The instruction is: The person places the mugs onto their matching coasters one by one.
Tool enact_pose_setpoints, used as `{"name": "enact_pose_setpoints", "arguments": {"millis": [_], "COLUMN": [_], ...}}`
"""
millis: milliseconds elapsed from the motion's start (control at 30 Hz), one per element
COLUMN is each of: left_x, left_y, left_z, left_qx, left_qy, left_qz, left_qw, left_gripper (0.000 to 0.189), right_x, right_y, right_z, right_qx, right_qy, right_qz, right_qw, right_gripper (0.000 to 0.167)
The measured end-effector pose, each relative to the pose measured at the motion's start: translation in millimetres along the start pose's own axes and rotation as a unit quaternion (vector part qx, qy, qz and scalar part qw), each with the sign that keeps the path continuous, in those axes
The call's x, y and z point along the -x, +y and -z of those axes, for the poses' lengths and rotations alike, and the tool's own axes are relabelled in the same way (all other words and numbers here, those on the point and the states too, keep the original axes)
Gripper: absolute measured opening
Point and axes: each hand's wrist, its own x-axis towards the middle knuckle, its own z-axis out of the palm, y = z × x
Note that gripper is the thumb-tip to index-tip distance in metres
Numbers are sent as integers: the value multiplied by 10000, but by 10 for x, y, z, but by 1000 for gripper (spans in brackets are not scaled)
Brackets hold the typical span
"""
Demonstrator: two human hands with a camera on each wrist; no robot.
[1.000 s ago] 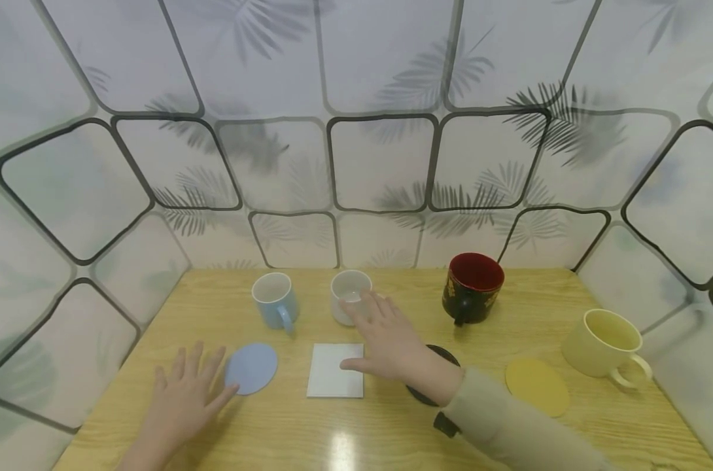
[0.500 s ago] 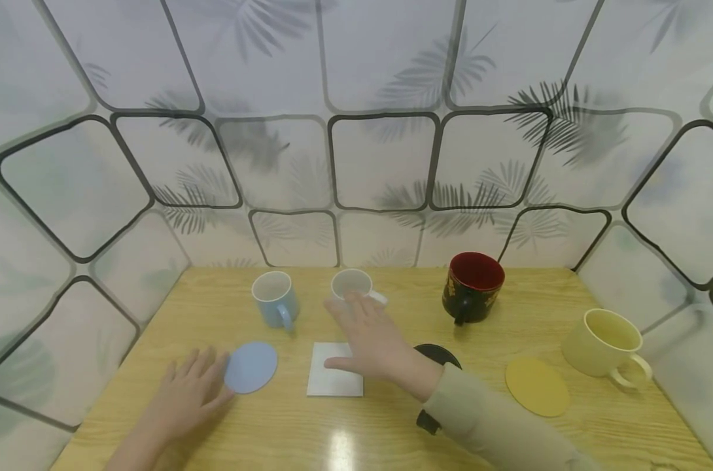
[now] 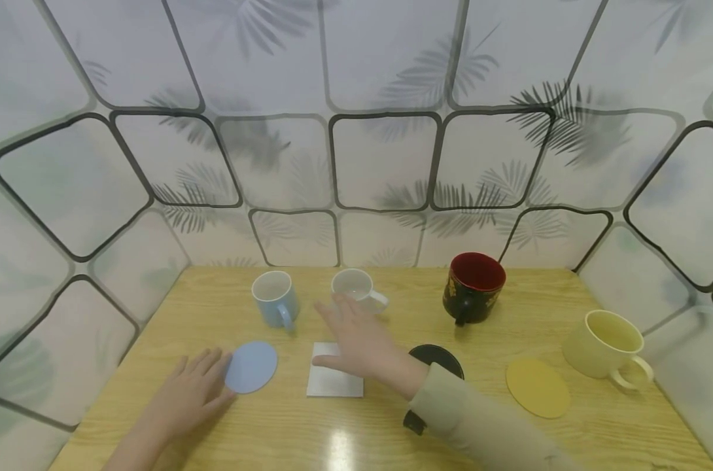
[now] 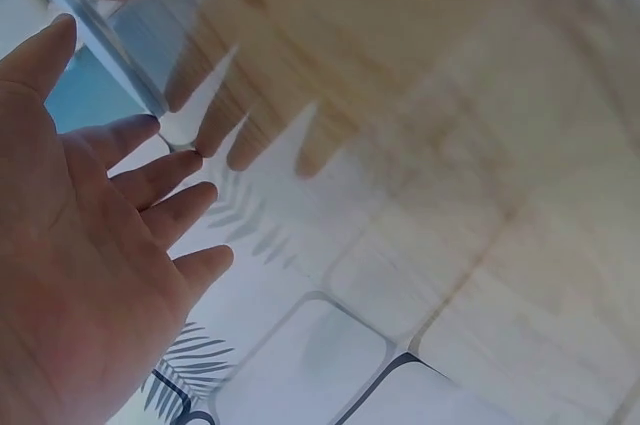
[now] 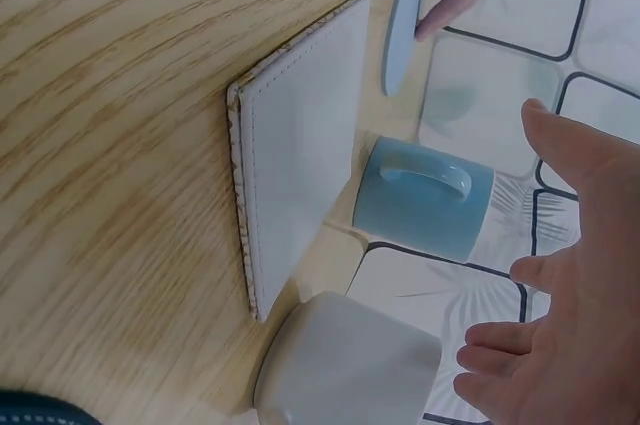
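Observation:
My left hand (image 3: 186,399) lies low at the left, fingers extended, its thumb and index fingertip right at the edge of a round blue coaster (image 3: 252,367). In the left wrist view that coaster (image 4: 105,45) appears edge-on beside the thumb. Over a white square coaster (image 3: 339,386) hovers my right hand (image 3: 359,340), fingers spread and holding nothing. Its fingertips overlap the front of a white mug (image 3: 353,284), whose handle points right. The right wrist view shows the square coaster's stitched edge (image 5: 250,205), the white mug (image 5: 345,360) and a light blue mug (image 5: 425,205).
The light blue mug (image 3: 274,304) stands at the back left. Toward the right are a black mug with red inside (image 3: 471,297), a round black coaster (image 3: 441,360), a yellow coaster (image 3: 536,387) and a yellow mug (image 3: 598,343). Patterned walls (image 3: 386,163) enclose the wooden table (image 3: 262,432).
My right hand has shifted left and slightly nearer, uncovering the white mug's handle and more of the black coaster. My left hand's fingers have drawn closer together beside the blue coaster.

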Motion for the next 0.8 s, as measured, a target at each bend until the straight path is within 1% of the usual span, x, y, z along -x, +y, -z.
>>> {"name": "enact_pose_setpoints", "arguments": {"millis": [100,367,600,800], "left_x": [-7,-11,-33,-44], "left_y": [6,31,22,7], "left_z": [3,2,-15,-24], "left_qx": [-29,-31,12,3], "left_qy": [-36,-85,-63,-96], "left_qz": [-1,58,-87,-139], "left_qw": [10000,9999,9999,9999], "left_gripper": [70,67,66,67], "right_x": [-29,-98,-166,-248], "right_y": [-21,-56,-81,-106], "right_z": [-9,-59,-155,-239], "right_qx": [-147,-195,-417,-422], "right_qy": [-36,-28,153,298], "right_qz": [-28,-48,-60,5], "right_qw": [9999,9998,9990,9987], "right_gripper": [97,94,90,88]}}
